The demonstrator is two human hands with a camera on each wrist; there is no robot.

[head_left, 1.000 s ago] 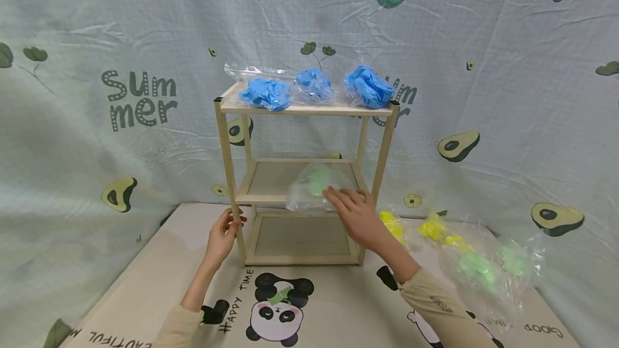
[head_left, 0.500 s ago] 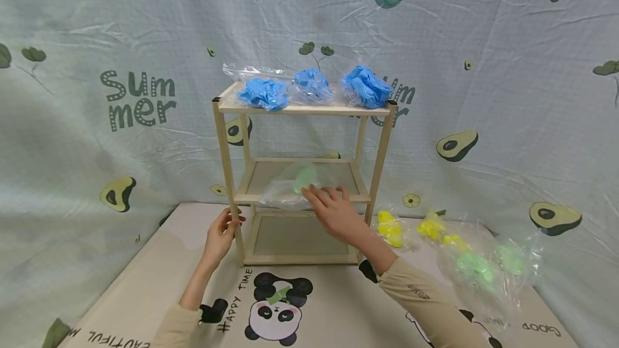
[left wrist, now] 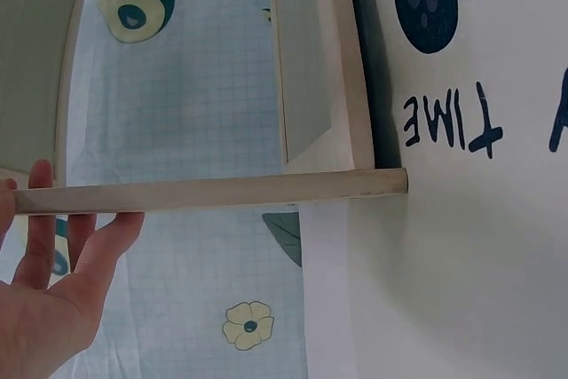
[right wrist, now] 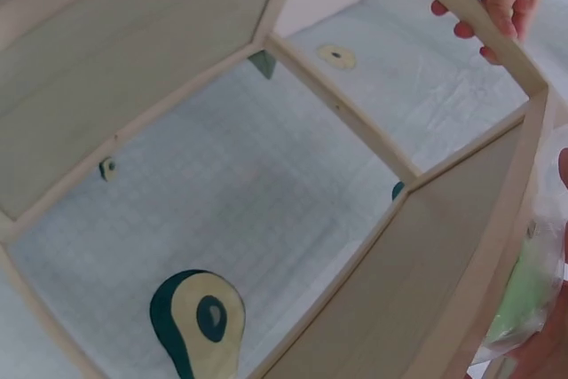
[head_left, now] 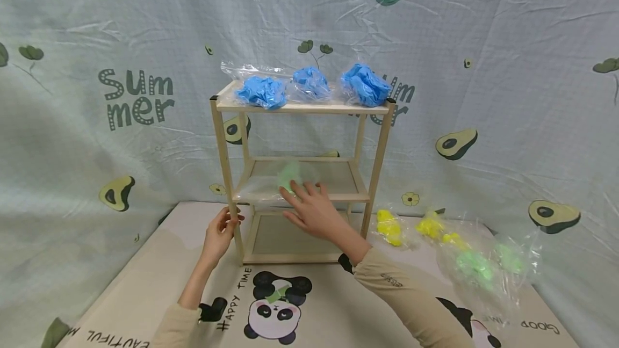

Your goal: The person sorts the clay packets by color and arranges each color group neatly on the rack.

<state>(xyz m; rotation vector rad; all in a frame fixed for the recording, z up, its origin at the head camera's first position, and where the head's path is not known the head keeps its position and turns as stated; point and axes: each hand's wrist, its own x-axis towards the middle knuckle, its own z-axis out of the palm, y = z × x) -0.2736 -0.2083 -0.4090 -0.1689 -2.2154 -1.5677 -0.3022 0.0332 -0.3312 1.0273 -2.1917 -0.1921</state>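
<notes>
A clear bag with a light green item lies at the left part of the wooden rack's middle shelf. My right hand touches its near side with spread fingers; in the right wrist view the green item shows at the right edge beside the fingers. My left hand grips the rack's front left post; in the left wrist view the fingers of that hand are curled around the post.
Three clear bags with blue contents lie on the top shelf. Right of the rack, bags with yellow items and light green items lie on the table. A patterned cloth hangs behind.
My right hand and the green bag have moved left along the middle shelf, and its fingers have spread. My left hand has stayed on the post.
</notes>
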